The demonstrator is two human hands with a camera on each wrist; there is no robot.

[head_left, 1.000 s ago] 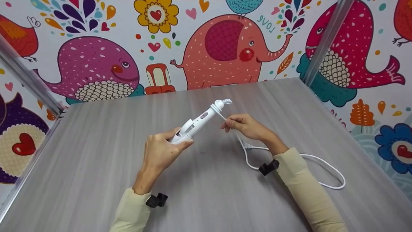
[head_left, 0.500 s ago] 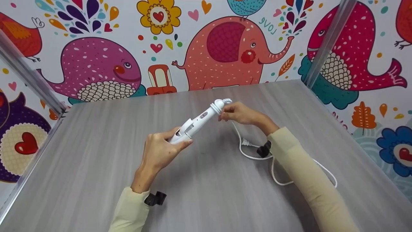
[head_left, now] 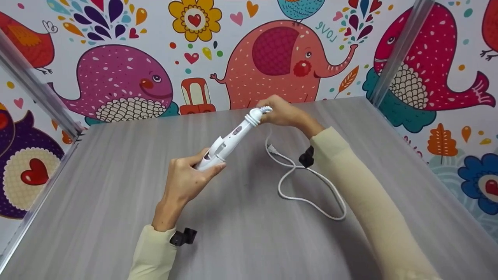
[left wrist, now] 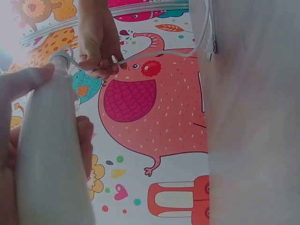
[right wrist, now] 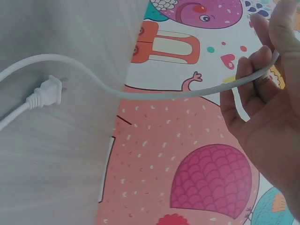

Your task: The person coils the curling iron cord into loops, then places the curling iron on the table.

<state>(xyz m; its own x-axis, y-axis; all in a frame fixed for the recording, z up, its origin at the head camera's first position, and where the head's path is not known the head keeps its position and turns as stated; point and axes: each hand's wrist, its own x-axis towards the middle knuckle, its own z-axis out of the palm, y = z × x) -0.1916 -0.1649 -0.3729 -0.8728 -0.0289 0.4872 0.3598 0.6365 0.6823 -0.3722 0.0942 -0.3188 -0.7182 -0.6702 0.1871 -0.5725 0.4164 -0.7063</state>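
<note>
My left hand grips a white curling iron by its thicker end, and the handle tilts up and away to the right. Turns of white cord circle the handle's far end, beside a coiled cord sleeve. Just behind that end is my right hand, its fingertips partly hidden in the head view. In the right wrist view, this hand pinches the cord, which runs down to the table. A two-pin plug lies there with the remaining loops.
The grey wood-grain table meets a wall printed with cartoon animals along its back edge. Metal posts stand at the back corners. Loose cord loops spread below the right forearm.
My right hand has carried the cord up and leftward, from right of the handle to behind its far end. The loose loops and plug have slid left. The curling iron has shifted slightly up and left.
</note>
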